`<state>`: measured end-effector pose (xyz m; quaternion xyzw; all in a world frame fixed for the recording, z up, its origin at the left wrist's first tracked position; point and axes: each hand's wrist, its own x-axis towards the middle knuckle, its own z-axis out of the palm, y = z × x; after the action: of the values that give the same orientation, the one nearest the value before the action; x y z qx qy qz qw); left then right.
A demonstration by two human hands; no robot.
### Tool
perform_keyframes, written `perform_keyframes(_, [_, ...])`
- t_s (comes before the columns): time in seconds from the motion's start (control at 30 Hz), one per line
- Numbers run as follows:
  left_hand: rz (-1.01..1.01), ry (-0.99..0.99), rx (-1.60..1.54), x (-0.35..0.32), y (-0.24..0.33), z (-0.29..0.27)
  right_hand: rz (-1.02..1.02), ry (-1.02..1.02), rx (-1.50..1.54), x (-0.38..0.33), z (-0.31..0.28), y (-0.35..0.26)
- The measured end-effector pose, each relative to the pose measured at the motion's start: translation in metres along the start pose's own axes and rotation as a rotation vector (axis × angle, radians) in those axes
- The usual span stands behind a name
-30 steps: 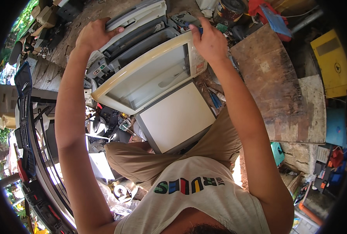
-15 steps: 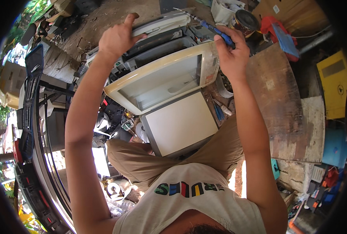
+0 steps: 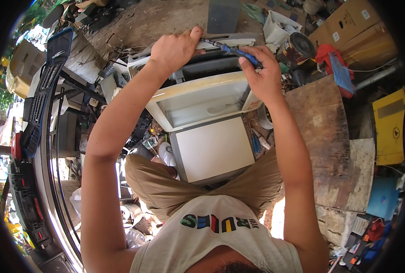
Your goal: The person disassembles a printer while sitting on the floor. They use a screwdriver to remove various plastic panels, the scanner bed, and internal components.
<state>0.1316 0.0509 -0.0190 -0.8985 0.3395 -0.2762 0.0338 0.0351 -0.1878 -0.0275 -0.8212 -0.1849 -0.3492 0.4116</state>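
Observation:
My right hand (image 3: 264,75) is closed round the blue handle of a screwdriver (image 3: 251,57), whose metal shaft points left. The screwdriver's tip ends beside my left hand (image 3: 175,49). That hand's thumb and forefinger are apart, with the tip near the gap between them; its other fingers are hidden. Both hands are over the far part of an opened printer-scanner. Its cream-framed scanner glass section (image 3: 198,107) is tilted up. Towards me lies the lid (image 3: 216,148), a white panel in a dark frame, between my crossed legs.
A brown wooden board (image 3: 318,123) lies at the right, near a yellow panel (image 3: 389,127). A white bin (image 3: 277,29), a dark can (image 3: 298,48) and cardboard boxes (image 3: 357,32) stand at the far right. Loose parts litter the ground left of the printer-scanner.
My left hand has moved right, towards the screwdriver's tip. The screwdriver has lowered a little in my right hand, and the view has shifted.

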Motion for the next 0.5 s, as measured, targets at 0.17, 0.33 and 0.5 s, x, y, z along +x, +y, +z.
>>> perform_keyframes(0.17, [-0.017,-0.001,-0.013,-0.004,-0.003,0.006,0.268,0.118,0.243,-0.016,-0.022,0.008])
perform_keyframes(0.33, [-0.023,-0.031,0.000,0.000,0.000,-0.002,0.692,0.252,1.076,-0.050,-0.029,0.037])
perform_keyframes(0.5, [-0.043,-0.068,-0.002,0.001,0.001,-0.005,0.826,0.097,1.200,-0.043,0.016,-0.007])
